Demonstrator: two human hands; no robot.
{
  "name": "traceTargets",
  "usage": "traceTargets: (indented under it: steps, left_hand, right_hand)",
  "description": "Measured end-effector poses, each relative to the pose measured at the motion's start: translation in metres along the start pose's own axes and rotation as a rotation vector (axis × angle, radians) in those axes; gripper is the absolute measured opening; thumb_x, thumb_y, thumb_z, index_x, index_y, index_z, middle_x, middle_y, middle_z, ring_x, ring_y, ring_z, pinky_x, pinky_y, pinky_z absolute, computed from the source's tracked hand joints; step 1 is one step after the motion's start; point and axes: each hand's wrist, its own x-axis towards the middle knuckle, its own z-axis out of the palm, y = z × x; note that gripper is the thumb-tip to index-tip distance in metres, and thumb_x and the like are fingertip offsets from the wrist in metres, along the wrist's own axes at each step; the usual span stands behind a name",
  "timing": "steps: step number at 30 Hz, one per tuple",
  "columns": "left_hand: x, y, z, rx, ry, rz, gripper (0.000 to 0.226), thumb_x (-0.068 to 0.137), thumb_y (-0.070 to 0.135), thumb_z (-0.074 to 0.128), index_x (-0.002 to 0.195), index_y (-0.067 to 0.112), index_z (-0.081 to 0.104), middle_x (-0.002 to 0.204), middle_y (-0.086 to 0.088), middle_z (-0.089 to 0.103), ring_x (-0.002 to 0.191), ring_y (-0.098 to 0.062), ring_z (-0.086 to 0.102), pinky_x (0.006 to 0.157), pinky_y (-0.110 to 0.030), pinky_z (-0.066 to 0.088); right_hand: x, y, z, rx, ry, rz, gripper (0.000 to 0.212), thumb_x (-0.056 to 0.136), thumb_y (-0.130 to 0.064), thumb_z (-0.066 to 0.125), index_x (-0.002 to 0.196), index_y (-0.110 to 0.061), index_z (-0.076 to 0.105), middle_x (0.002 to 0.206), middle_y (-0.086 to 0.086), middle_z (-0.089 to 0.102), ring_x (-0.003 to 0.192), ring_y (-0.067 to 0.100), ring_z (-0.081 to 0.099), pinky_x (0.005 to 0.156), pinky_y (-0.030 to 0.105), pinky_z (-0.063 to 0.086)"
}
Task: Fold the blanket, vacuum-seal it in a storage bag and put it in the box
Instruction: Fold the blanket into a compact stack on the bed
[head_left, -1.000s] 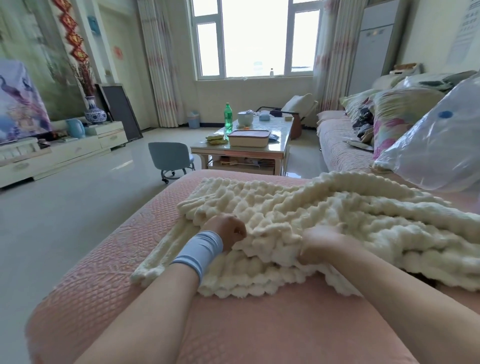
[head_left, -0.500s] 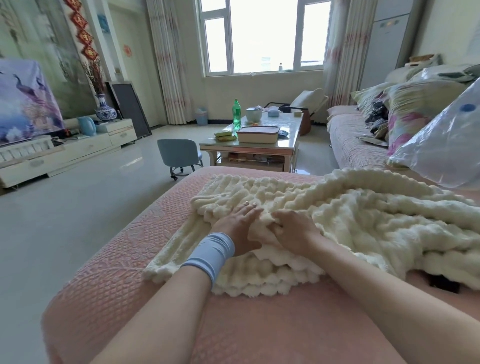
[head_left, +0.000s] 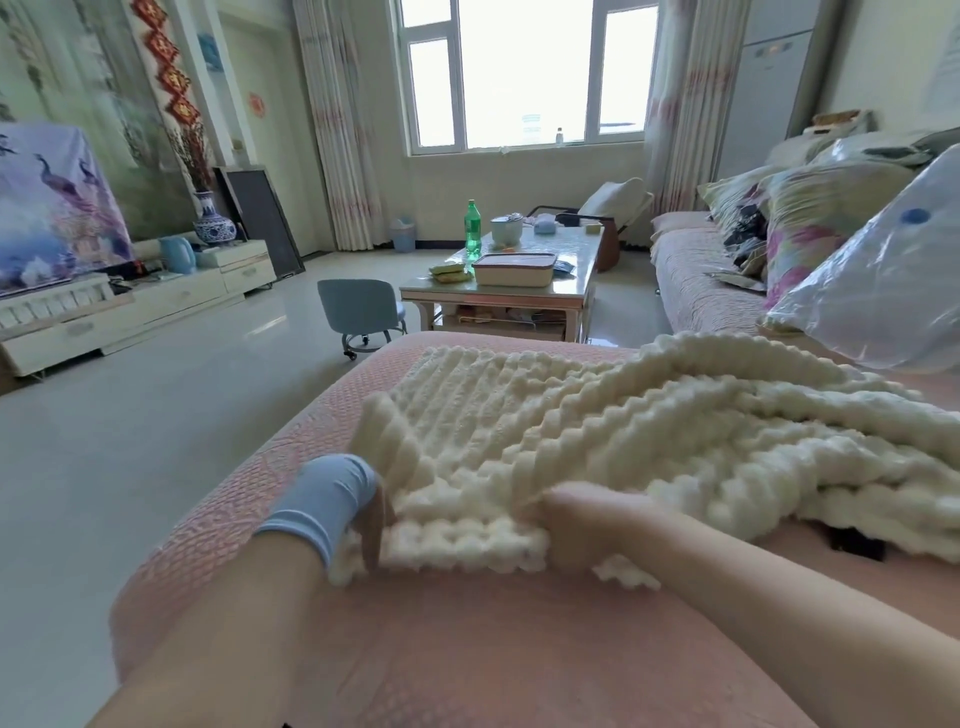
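Blanket (head_left: 597, 426), cream and knobbly, lies part-folded on the pink sofa seat (head_left: 467, 649), its near edge at the fingers and its bulk heaped beyond and to the right of them. Left hand (head_left: 371, 514) and right hand (head_left: 576, 519) each grip that near edge, fingers curled into the pile. The fingertips are buried, so depth of hold cannot be confirmed. Risk: the layers are thick and loose. Lifting one layer only may let the lower folds slide apart, and the heap may drag. Blur softens both hands. A dark object (head_left: 857, 543) right of the fingers is mostly covered and unidentified. The clear storage bag (head_left: 883, 291), far right, is cut off.
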Motion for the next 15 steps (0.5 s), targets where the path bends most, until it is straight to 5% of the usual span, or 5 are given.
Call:
traceTargets:
  steps: [2,5,7,10,15]
  left_hand:
    - [-0.006,0.02,-0.009,-0.069,-0.123,0.011,0.072,0.087,0.037,0.069,0.149,0.02,0.036,0.146,-0.006,0.048,0.131,-0.023,0.049,0.109,-0.037,0.039]
    - [-0.014,0.041,-0.036,-0.143,0.288,0.074,0.057,0.084,0.043,0.07,0.131,0.014,0.058,0.128,-0.005,0.062,0.114,-0.023,0.06,0.098,-0.036,0.049]
    - [-0.017,0.079,-0.057,-0.25,0.556,0.227,0.041,0.085,0.04,0.069,0.118,0.015,0.066,0.116,-0.004,0.066,0.1,-0.023,0.062,0.087,-0.033,0.053]
    - [-0.022,0.149,-0.073,-0.371,0.686,0.505,0.032,0.085,0.038,0.068,0.112,0.022,0.065,0.116,0.0,0.064,0.102,-0.022,0.06,0.092,-0.035,0.051]
    - [-0.01,0.277,-0.078,-0.206,0.706,0.729,0.059,0.079,0.057,0.067,0.13,0.032,0.051,0.133,0.005,0.049,0.119,-0.023,0.051,0.099,-0.04,0.047]
  right_hand:
    - [-0.01,0.014,0.01,0.177,-0.114,0.003,0.062,0.081,-0.031,0.066,0.14,-0.041,0.052,0.133,-0.01,0.062,0.113,0.016,0.061,0.093,0.024,0.049]
    - [-0.012,0.039,-0.008,0.604,-0.06,-0.015,0.056,0.086,-0.029,0.072,0.14,-0.035,0.056,0.138,-0.012,0.059,0.119,0.007,0.058,0.104,0.025,0.046]
    - [-0.02,0.07,-0.019,0.784,0.142,0.043,0.042,0.09,-0.023,0.069,0.131,-0.029,0.064,0.133,-0.007,0.064,0.115,0.008,0.061,0.102,0.026,0.048]
    - [-0.035,0.122,-0.019,0.473,0.385,0.283,0.037,0.089,-0.025,0.058,0.124,-0.033,0.065,0.125,-0.008,0.066,0.112,0.012,0.062,0.096,0.03,0.051]
    - [-0.084,0.226,0.019,0.059,0.082,0.759,0.063,0.084,-0.033,0.054,0.144,-0.025,0.037,0.152,0.014,0.026,0.142,0.034,0.028,0.112,0.045,0.035]
